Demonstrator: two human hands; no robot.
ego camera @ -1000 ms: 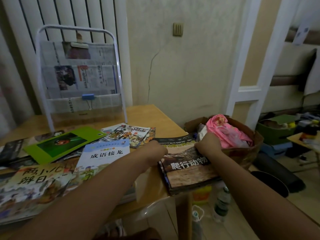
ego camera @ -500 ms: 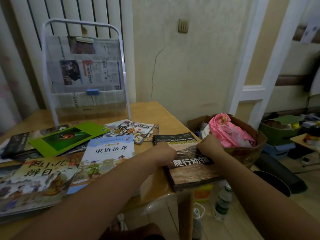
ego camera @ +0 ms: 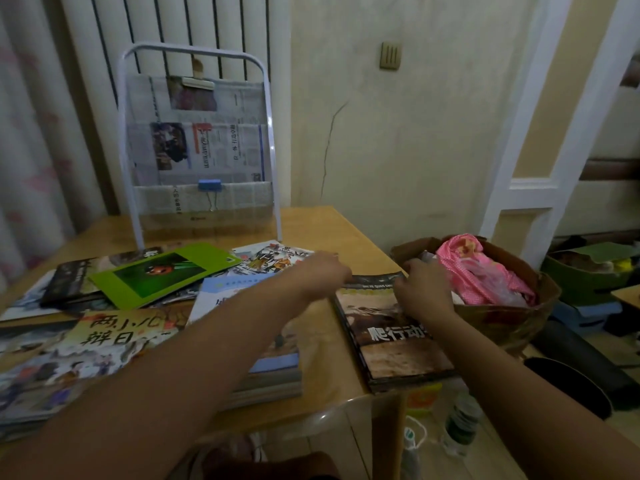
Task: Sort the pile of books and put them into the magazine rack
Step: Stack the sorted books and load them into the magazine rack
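Now your left hand (ego camera: 325,271) and right hand (ego camera: 420,289) rest on the brown book stack (ego camera: 391,330); grip unclear. Heavy, probably slippery: lift by its side edges.

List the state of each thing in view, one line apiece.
magazine rack: upright, holds newspapers
brown book stack: flat at table corner, both hands at its far end
left hand: on stack's far left corner
right hand: on stack's far right edge
green book: flat, atop others
basket: full
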